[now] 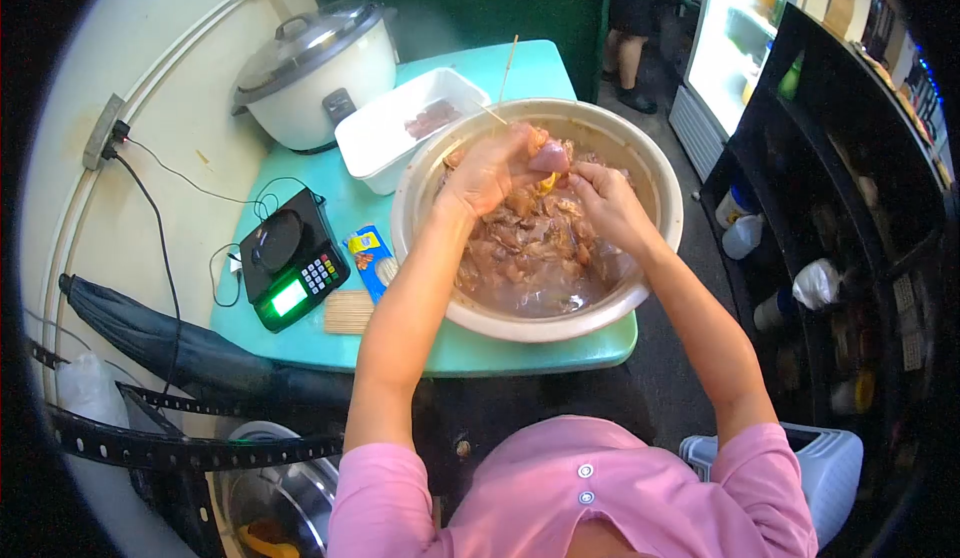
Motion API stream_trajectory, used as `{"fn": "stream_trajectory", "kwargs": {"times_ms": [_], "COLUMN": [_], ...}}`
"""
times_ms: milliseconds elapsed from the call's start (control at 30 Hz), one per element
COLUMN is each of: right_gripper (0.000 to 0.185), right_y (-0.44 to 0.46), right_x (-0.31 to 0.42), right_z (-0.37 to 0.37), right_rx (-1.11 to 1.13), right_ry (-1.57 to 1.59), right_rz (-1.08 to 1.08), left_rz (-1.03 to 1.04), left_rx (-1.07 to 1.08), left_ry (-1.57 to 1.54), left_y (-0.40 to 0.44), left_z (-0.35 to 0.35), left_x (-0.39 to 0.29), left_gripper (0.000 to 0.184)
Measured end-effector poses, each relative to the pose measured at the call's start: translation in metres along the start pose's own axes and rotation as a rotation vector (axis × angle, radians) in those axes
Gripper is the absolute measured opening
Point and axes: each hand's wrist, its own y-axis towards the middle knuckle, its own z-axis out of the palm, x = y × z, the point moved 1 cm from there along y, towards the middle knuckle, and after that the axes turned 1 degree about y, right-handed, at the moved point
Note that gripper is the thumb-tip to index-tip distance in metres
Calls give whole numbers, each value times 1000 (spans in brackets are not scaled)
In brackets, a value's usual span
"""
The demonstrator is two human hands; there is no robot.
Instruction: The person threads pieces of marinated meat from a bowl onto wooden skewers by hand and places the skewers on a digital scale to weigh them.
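Meat piece (549, 157) held between our curled left hand (500, 168) and pinching right hand (602, 196), above loose meat (540, 238) in basin (661, 178) on table (540, 360). We see scale (290, 258), blue packet (371, 261), stick bundle (348, 313) left; white tub (378, 148) far left, just beside basin; rice cooker (330, 78) farther left.

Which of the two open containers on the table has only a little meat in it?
The white rectangular tub, beside the rice cooker; the round basin is heaped with meat pieces.
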Motion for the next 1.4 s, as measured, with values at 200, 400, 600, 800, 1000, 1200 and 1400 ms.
{"fn": "stream_trajectory", "kwargs": {"times_ms": [200,400,600,800,1000,1200,1400], "right_gripper": [25,24,24,24,24,25,26], "right_y": [-1,-3,0,1,2,2,1], "right_x": [-10,-7,6,-9,-8,-7,-9], "right_z": [5,2,0,6,1,2,2], "right_rx": [18,20,7,17,72,30,55], "right_ry": [6,-9,63,132,-47,42,23], "right_rz": [31,7,11,-4,45,24,23], "left_rz": [3,-2,-53,115,129,58,100], "left_rx": [-166,-159,57,-130,-214,-134,-191], "left_ry": [170,210,-111,218,203,15,170], "left_y": [2,5,3,6,6,5,5], "left_z": [-6,-8,2,1,2,4,1], "left_x": [9,13,7,15,15,7,10], "left_gripper": [20,20,23,32,38,33,27]}}
